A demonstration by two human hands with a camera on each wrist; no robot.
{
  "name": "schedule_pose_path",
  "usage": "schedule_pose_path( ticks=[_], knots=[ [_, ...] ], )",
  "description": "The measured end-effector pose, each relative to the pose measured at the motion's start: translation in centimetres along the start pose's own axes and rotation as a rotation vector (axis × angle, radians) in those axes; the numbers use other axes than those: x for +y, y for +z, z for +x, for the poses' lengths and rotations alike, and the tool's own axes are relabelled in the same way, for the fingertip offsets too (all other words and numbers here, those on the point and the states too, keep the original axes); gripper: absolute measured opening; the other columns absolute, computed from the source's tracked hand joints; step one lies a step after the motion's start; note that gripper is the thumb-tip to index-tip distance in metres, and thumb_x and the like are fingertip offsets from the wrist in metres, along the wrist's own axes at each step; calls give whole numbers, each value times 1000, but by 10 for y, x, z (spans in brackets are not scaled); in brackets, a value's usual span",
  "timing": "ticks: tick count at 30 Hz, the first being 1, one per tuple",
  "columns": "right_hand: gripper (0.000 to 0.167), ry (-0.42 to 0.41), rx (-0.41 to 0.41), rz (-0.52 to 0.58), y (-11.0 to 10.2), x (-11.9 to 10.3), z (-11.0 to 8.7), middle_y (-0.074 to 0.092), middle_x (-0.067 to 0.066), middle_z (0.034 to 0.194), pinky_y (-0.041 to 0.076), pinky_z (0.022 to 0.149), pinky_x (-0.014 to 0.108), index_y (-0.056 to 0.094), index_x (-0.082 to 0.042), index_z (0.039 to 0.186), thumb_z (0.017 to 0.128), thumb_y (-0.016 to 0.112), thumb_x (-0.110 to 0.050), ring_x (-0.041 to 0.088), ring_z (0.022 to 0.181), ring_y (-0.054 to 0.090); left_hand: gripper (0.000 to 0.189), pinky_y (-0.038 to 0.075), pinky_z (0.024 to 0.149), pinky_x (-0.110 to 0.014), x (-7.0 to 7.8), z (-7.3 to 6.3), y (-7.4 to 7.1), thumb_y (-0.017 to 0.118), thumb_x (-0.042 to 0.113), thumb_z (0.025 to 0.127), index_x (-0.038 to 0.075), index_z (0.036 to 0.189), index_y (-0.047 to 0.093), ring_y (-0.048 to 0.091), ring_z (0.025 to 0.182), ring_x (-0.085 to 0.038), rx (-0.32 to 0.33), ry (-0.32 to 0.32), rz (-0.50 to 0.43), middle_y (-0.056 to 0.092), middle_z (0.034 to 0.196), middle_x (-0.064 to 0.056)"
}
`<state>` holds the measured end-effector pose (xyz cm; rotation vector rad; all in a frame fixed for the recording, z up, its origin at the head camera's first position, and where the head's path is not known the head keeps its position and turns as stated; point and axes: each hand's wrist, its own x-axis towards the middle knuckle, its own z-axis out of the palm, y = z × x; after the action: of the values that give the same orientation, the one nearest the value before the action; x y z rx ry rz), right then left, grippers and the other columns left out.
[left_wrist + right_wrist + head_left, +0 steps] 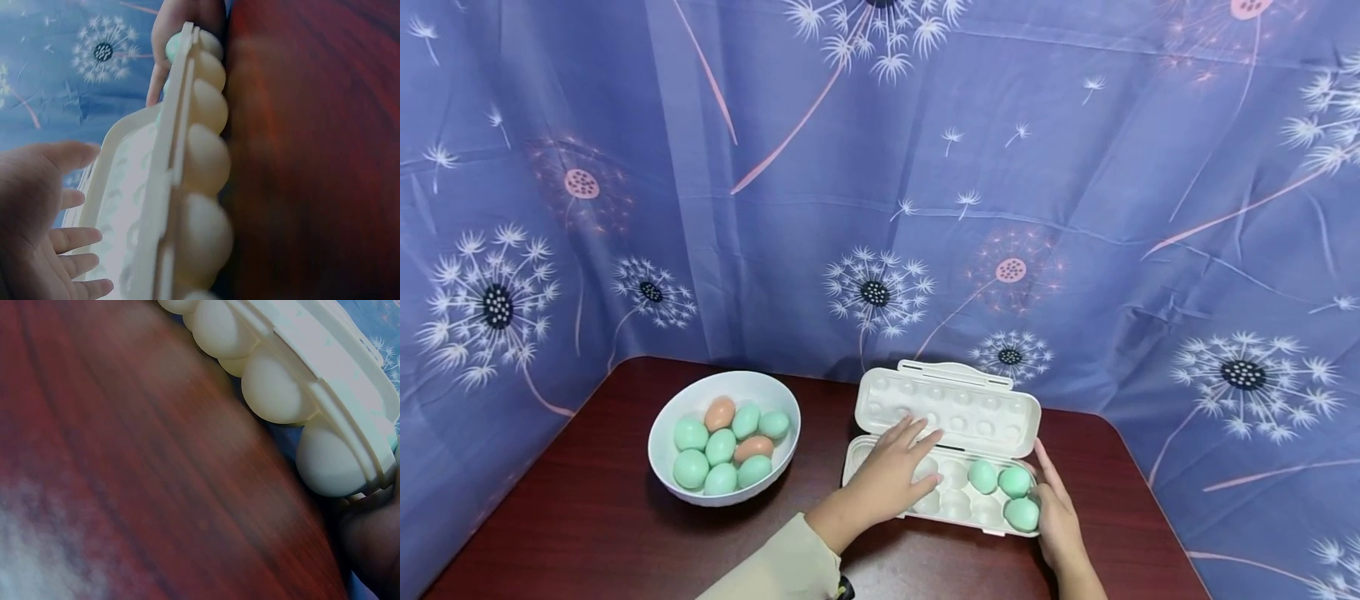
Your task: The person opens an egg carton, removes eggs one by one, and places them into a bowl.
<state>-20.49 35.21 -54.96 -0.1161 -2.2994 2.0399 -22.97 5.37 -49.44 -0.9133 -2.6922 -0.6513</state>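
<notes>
A white egg carton (955,504) lies with its lid (947,412) raised toward the curtain. Three green eggs (983,477) sit in cups at its right end. My left hand (883,479) is over the carton's left half with fingers spread and nothing held; in the left wrist view the same hand (44,231) shows its fingers apart beside the lid. At the right end, my right hand (1060,517) grips the carton, its thumb by the eggs and one finger stretched up along the lid's corner. In the right wrist view, part of this hand (375,540) shows under the carton's end.
Left of the carton stands a white bowl (658,458) holding several green eggs (690,468) and two orange-brown eggs (720,413). Both containers are on a dark red wooden table (595,517). A blue dandelion-print curtain (790,275) hangs behind and along the sides.
</notes>
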Motion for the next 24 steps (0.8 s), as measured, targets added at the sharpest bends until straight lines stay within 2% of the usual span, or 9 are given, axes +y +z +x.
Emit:
schedule_pose_path(
  ticks=[8,14,24],
  knots=[
    [75,-17,0,20,0,1,0,59,-24,127,49,89,14,16,-29,163,97,26,5,-7,114,56,63,39,118,-47,19,10,15,64,47,95,23,151,48,39,149,-32,-55,29,43,47,156,-10],
    [73,-12,-12,8,1,1,-1,58,-24,129,50,89,15,16,-31,163,99,26,3,-6,115,56,63,39,119,-47,31,14,25,64,46,96,24,152,46,37,150,-33,-95,45,34,44,158,-11],
    [70,-69,-37,9,-2,2,-2,58,-23,132,51,90,14,15,-25,164,100,26,4,-6,115,57,65,39,119,-39,53,30,47,63,49,96,25,154,44,39,149,-27,-141,61,79,46,157,-9]
  ],
)
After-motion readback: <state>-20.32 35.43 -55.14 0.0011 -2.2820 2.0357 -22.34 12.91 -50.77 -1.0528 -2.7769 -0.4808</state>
